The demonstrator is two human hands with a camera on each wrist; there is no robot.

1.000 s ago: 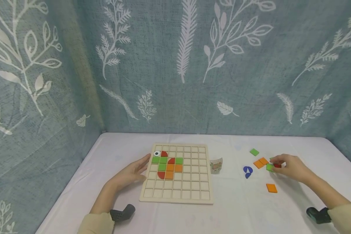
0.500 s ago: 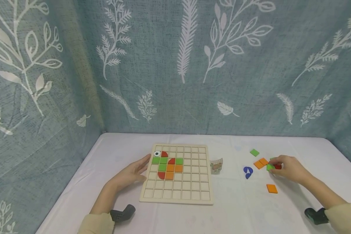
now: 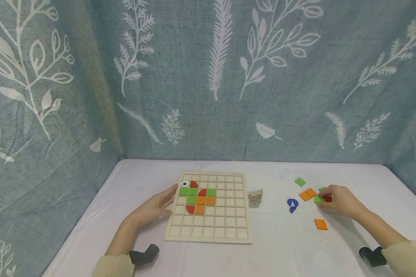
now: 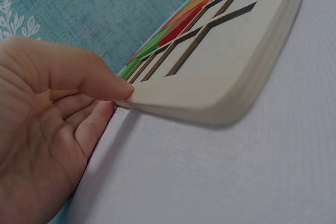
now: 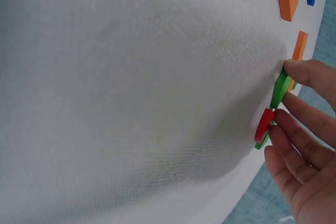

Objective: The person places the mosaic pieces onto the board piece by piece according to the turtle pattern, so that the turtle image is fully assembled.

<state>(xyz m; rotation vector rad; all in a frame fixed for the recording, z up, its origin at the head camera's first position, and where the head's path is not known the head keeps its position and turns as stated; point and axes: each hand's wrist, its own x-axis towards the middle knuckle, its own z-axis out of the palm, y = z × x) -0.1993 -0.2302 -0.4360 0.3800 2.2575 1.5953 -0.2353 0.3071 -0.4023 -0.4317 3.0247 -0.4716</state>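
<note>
A wooden grid board (image 3: 230, 222) lies on the table, with green, red and orange pieces and a round eye piece (image 3: 185, 184) set in its upper left cells. My left hand (image 3: 154, 204) rests against its left edge, fingers extended. In the left wrist view the thumb (image 4: 118, 88) touches the board's rim. Off to the right, my right hand (image 3: 344, 201) pinches a green square tile (image 5: 281, 87) between thumb and index finger, close over the table. Its other fingers are near a red piece (image 5: 264, 125), which overlaps another green tile (image 5: 258, 144).
Right of the board stands a small curled picture card (image 3: 255, 197). Loose blue pieces (image 3: 292, 202), two adjoining orange tiles (image 3: 307, 194), a single orange tile (image 3: 321, 224) and a green tile (image 3: 300, 182) lie left of the right hand. A leaf-patterned curtain (image 3: 194, 96) hangs behind the table.
My right hand stays at the same cluster of pieces, its fingers closing slightly on the green tile. The left hand and the board keep their places.
</note>
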